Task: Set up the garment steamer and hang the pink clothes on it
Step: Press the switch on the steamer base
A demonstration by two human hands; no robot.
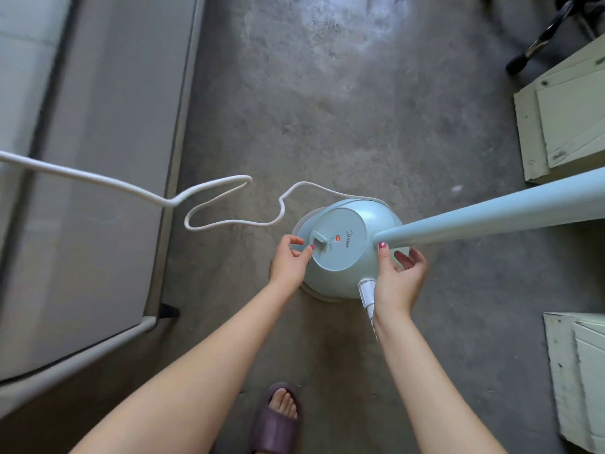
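Steamer: pale blue, rounded plastic garment steamer base (343, 244) is seen standing on the floor, between the two hands; an orange light (338, 238) glows beside a small knob (318, 238) on its smooth top.
Foot: a foot in a dark purple ribbed slipper (276, 421) is placed nearest, on the floor.
Left hand: left hand (289, 262) is held released, fingers loosely curved, fingertips just beside the knob; nothing is grasped.
Right hand: right hand (397, 278) is held released, fingers spread against the base's right side, beside the pole's foot.
Hose: a white ribbed hose end (366, 294) is fitted at the base's near edge, partly hidden by the right wrist.
Pole: a pale blue smooth tubular pole (491, 214) rises from the base toward the right.
Cord: a white power cord (229, 221) is looped over the floor to the left.
Floor: rough grey concrete floor (360, 109), mottled.
Surroundings: a grey flat panel (98, 191) on the left; pale green wooden boards (566, 119) on the right.
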